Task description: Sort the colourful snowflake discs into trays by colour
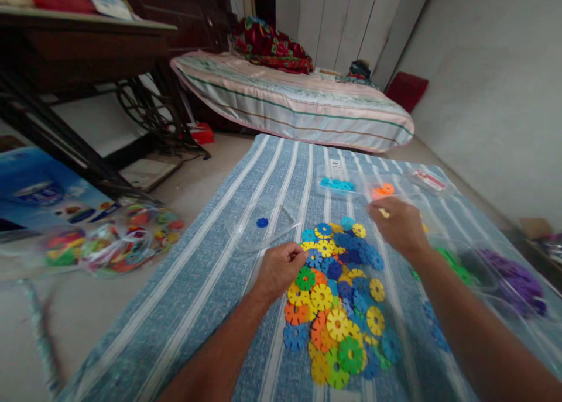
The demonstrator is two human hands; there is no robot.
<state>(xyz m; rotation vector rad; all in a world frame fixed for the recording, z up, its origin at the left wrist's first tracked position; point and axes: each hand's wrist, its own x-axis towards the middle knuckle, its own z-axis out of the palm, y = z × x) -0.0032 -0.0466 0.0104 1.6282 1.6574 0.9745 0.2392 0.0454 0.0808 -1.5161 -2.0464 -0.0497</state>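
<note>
A heap of flat plastic flower-shaped discs (pixel 340 308) in blue, yellow, orange and green lies on a blue-and-white striped cloth (pixel 211 273). My left hand (pixel 281 268) rests at the heap's left edge, fingers curled in, pinching what looks like a yellow disc. My right hand (pixel 395 223) hovers over the heap's far right side, fingers closed on a small yellow piece. A clear plastic tub (pixel 263 226) to the left holds one dark blue disc (pixel 262 222). Other clear tubs hold light blue discs (pixel 336 184), orange discs (pixel 383 190), green discs (pixel 452 264) and purple discs (pixel 516 282).
A mattress (pixel 298 103) with a red bundle lies beyond the cloth. At the left stand a dark treadle table (pixel 83 57) and a clear bag of mixed coloured discs (pixel 114 241) on the bare floor. A grey wall runs along the right.
</note>
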